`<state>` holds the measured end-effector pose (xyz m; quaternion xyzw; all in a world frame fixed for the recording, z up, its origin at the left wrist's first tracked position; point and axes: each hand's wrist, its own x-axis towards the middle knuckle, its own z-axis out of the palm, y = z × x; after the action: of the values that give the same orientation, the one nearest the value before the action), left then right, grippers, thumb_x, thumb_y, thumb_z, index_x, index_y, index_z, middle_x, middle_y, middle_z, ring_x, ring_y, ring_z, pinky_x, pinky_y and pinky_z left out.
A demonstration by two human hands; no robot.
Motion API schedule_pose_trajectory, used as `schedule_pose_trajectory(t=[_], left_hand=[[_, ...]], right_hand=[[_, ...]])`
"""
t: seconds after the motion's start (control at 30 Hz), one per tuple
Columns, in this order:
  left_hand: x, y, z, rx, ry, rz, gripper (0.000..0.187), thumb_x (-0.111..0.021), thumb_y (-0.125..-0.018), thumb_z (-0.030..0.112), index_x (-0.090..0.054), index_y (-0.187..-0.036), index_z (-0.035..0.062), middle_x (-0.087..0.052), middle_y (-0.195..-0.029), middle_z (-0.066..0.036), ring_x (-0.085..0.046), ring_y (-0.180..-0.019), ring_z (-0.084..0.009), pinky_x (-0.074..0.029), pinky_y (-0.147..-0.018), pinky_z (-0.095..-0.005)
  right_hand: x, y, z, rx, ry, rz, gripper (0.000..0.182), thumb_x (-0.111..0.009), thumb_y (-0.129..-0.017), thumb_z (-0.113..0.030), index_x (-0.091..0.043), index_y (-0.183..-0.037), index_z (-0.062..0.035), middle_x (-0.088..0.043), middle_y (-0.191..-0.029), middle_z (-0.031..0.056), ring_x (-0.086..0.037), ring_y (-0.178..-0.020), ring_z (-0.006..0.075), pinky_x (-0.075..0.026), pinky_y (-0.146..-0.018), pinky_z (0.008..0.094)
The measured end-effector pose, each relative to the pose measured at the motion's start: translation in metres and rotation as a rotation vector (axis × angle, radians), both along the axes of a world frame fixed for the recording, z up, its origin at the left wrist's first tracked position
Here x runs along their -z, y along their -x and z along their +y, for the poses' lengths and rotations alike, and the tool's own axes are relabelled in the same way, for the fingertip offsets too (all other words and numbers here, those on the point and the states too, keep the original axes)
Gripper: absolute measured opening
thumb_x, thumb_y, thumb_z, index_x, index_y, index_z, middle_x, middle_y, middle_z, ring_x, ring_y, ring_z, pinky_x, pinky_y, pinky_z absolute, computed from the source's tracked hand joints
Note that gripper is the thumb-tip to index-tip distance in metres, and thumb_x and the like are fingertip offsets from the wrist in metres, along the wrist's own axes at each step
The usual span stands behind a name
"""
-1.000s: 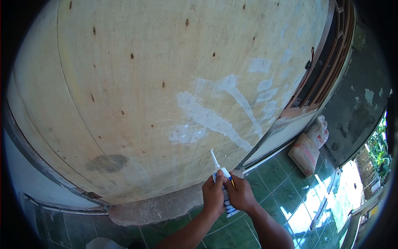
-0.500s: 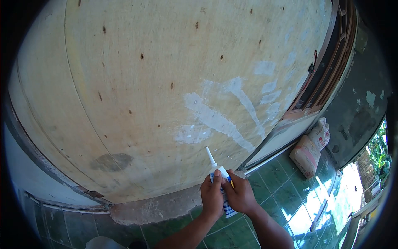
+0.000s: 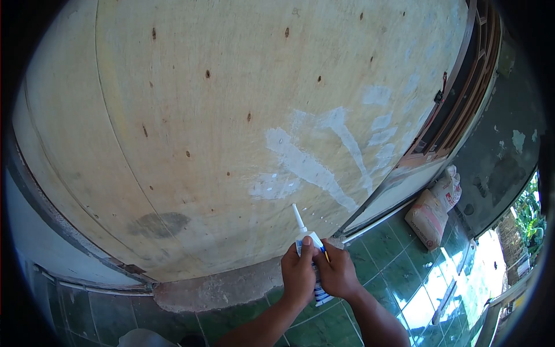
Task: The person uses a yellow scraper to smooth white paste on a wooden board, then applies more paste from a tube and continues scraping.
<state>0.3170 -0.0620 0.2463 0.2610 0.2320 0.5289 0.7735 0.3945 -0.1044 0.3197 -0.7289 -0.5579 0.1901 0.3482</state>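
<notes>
Both hands grip one white and blue tube [image 3: 309, 237] with a long white nozzle that points up and toward the plywood panel [image 3: 173, 104]. My left hand [image 3: 298, 274] is wrapped round the tube's left side, its thumb on the front near the top. From the right, my right hand [image 3: 340, 272] presses against the same tube, and a thin yellow strip shows by its thumb. The tube's striped lower end sticks out below the hands. Beyond the nozzle tip, white patches [image 3: 303, 165] mark the panel, with small white specks beside them.
A concrete ledge [image 3: 219, 289] runs under the panel, above green floor tiles [image 3: 387, 283]. On the right, a filled sack [image 3: 428, 217] leans near the wall, below a wooden window frame [image 3: 462, 92]. A metal bar [image 3: 490, 324] stands at the lower right.
The view has shifted slightly, so the panel and its patches sit a little further right. Both hands still hold the tube, almost unmoved.
</notes>
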Motion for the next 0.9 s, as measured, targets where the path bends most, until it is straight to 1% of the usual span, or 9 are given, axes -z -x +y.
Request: schedule_pose_trajectory(t=[0.27,0.43,0.53,0.6,0.63,0.73,0.8,0.83,0.9], left_hand=[[-0.005,0.003,0.002,0.036,0.027,-0.008,0.036,-0.059,-0.108,0.039,-0.063,-0.1,0.0041,-0.065,-0.089,-0.003,-0.062,-0.081,-0.0097,-0.053,-0.072,-0.0286],[-0.016,0.008,0.002,0.213,0.297,-0.097,0.038,-0.056,-0.108,0.042,-0.062,-0.107,0.0044,-0.066,-0.093,-0.006,-0.067,-0.084,-0.0152,-0.055,-0.074,-0.0338],[0.003,-0.007,-0.002,0.203,0.431,-0.128,0.041,-0.054,-0.108,0.045,-0.059,-0.114,0.0047,-0.066,-0.097,-0.009,-0.068,-0.087,-0.019,-0.056,-0.078,-0.0365],[0.025,-0.022,-0.005,0.095,0.436,-0.104,0.043,-0.054,-0.109,0.044,-0.057,-0.118,0.0021,-0.068,-0.101,-0.012,-0.07,-0.086,-0.0191,-0.057,-0.076,-0.0357],[0.038,-0.028,-0.006,0.052,0.442,-0.091,0.044,-0.053,-0.109,0.044,-0.055,-0.119,0.0019,-0.068,-0.103,-0.013,-0.07,-0.086,-0.0202,-0.058,-0.077,-0.0362],[0.069,-0.031,-0.013,0.017,0.326,0.035,0.039,-0.056,-0.108,0.039,-0.049,-0.118,0.0019,-0.07,-0.101,-0.016,-0.072,-0.083,-0.0242,-0.06,-0.078,-0.0381],[0.085,-0.039,-0.017,-0.057,0.255,0.178,0.036,-0.059,-0.107,0.036,-0.049,-0.114,0.0021,-0.07,-0.097,-0.016,-0.072,-0.08,-0.0246,-0.06,-0.077,-0.0382],[0.094,-0.04,-0.018,-0.012,0.242,0.236,0.032,-0.061,-0.106,0.03,-0.048,-0.113,0.0022,-0.069,-0.09,-0.015,-0.071,-0.079,-0.0235,-0.06,-0.076,-0.0374],[0.107,-0.043,-0.024,0.025,0.214,0.324,0.03,-0.06,-0.106,0.031,-0.048,-0.111,0.0035,-0.069,-0.091,-0.014,-0.071,-0.078,-0.024,-0.06,-0.073,-0.0376]], right_hand=[[-0.001,0.001,-0.001,0.041,0.028,0.001,0.039,-0.059,-0.104,-0.027,-0.066,-0.108,0.0115,-0.066,-0.078,0.0297,-0.07,-0.073,0.0426,-0.052,-0.07,0.0468],[-0.026,-0.011,0.004,0.013,0.315,0.134,0.05,-0.054,-0.106,-0.037,-0.067,-0.105,0.0104,-0.068,-0.081,0.0261,-0.069,-0.075,0.0336,-0.052,-0.075,0.043],[-0.009,-0.024,0.006,0.0,0.431,0.132,0.054,-0.053,-0.105,-0.043,-0.068,-0.101,0.0079,-0.07,-0.083,0.0228,-0.068,-0.075,0.0294,-0.052,-0.074,0.039],[0.003,-0.031,0.004,-0.035,0.442,0.129,0.054,-0.055,-0.104,-0.045,-0.069,-0.101,0.0079,-0.071,-0.084,0.0208,-0.069,-0.075,0.0276,-0.052,-0.074,0.0382],[-0.002,-0.04,0.002,-0.066,0.603,0.115,0.056,-0.058,-0.103,-0.046,-0.07,-0.103,0.008,-0.073,-0.086,0.0174,-0.07,-0.078,0.025,-0.053,-0.075,0.0385],[0.043,-0.102,-0.012,0.058,0.56,0.207,0.058,-0.052,-0.105,-0.048,-0.073,-0.105,0.0055,-0.073,-0.087,0.0157,-0.071,-0.081,0.0226,-0.055,-0.077,0.04],[0.093,-0.165,-0.021,0.169,0.388,0.316,0.065,-0.044,-0.108,-0.052,-0.075,-0.104,0.0049,-0.074,-0.09,0.0169,-0.072,-0.084,0.0264,-0.056,-0.08,0.0419],[0.112,-0.187,-0.023,0.246,0.39,0.233,0.067,-0.042,-0.108,-0.054,-0.075,-0.104,0.0041,-0.074,-0.09,0.0161,-0.071,-0.084,0.0254,-0.055,-0.081,0.0412],[0.151,-0.219,-0.024,0.396,0.389,0.075,0.072,-0.039,-0.107,-0.059,-0.076,-0.102,0.0023,-0.074,-0.088,0.0144,-0.07,-0.085,0.0235,-0.054,-0.083,0.0398]])
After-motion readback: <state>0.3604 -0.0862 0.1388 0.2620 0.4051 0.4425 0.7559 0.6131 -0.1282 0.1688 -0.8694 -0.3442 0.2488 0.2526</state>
